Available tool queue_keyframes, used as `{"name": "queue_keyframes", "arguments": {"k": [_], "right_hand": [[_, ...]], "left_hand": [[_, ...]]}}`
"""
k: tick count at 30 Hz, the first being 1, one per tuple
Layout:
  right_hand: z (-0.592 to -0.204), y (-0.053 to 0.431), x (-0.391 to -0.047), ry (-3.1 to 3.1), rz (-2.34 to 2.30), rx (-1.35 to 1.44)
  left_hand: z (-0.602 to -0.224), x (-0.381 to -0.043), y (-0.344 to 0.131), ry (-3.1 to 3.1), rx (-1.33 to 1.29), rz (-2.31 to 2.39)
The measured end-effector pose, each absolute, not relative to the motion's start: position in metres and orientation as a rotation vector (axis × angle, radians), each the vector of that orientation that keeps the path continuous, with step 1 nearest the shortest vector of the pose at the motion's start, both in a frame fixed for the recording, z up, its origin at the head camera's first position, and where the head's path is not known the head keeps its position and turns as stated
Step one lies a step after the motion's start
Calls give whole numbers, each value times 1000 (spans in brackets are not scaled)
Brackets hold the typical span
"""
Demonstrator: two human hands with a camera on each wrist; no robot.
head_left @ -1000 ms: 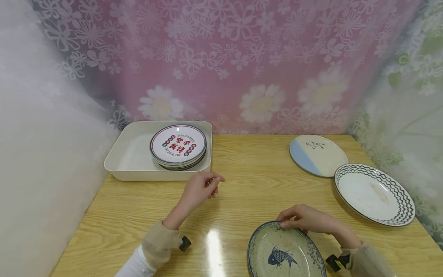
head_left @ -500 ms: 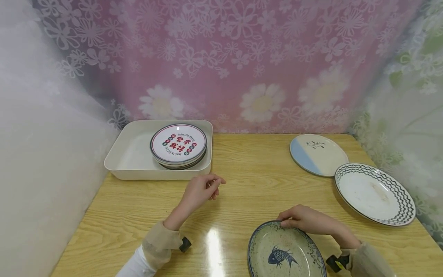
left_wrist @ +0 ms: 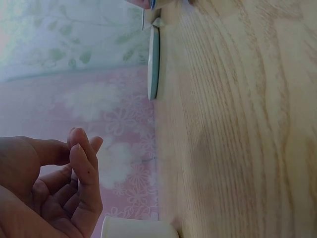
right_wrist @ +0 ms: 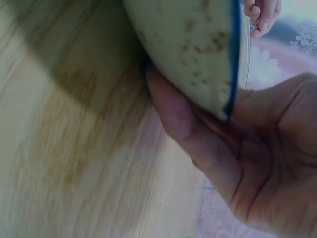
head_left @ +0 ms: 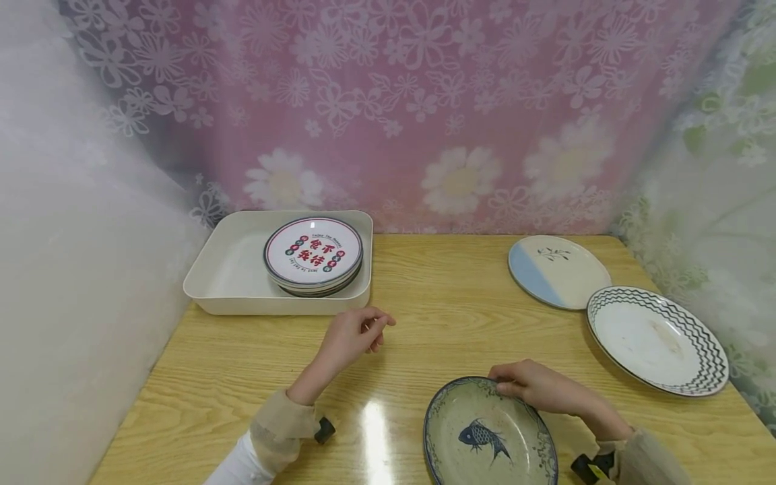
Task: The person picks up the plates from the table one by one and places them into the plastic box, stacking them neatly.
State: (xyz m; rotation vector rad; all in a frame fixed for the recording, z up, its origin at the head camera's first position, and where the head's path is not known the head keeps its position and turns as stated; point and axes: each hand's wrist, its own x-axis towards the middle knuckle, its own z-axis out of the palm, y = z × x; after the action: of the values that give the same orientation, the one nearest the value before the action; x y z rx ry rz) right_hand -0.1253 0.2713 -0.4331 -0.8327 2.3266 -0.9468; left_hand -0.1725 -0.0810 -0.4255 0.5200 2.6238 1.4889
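Note:
My right hand (head_left: 536,387) pinches the far right rim of a greenish plate (head_left: 515,451) with a dark blue fish painted in its middle. In the right wrist view the thumb lies on the inner side of the rim, and the fingers (right_wrist: 198,144) reach under the plate's speckled underside (right_wrist: 193,54). My left hand (head_left: 354,333) hovers over the table with loosely curled fingers and holds nothing, just in front of a cream tray (head_left: 227,306). In that tray sits a stack of plates (head_left: 312,252), the top one white with red characters.
A blue and cream plate (head_left: 558,273) lies at the back right of the wooden table (head_left: 436,310). Beside it a white plate (head_left: 655,340) with a black zigzag rim sits tilted near the right edge. A pink floral curtain (head_left: 376,121) hangs behind.
The fish plate has shifted slightly left and away from the person, turning a little in the right hand. The left hand has stayed nearly still.

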Motion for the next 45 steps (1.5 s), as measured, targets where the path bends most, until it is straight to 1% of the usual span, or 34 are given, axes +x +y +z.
{"name": "queue_keyframes", "arguments": {"k": [6,19,27,35,45], "right_hand": [[-434,269,-124,2395,-942,-739],[-428,276,-126,2601,-961,-384],[-409,275,-137,2616,-1124,-274],[-389,260,-152,2542,-1367,-230],[-390,237,-157,2525,-1442,-186]], "left_hand": [[-426,-171,-80,2605,503,1499],[-428,-170,-80,2602,493,1485],[-425,-170,-72,2456,509,1536],[-422,-169,-54,2002,411,1821],[-419,-166,-58,1988,382,1847]]}}
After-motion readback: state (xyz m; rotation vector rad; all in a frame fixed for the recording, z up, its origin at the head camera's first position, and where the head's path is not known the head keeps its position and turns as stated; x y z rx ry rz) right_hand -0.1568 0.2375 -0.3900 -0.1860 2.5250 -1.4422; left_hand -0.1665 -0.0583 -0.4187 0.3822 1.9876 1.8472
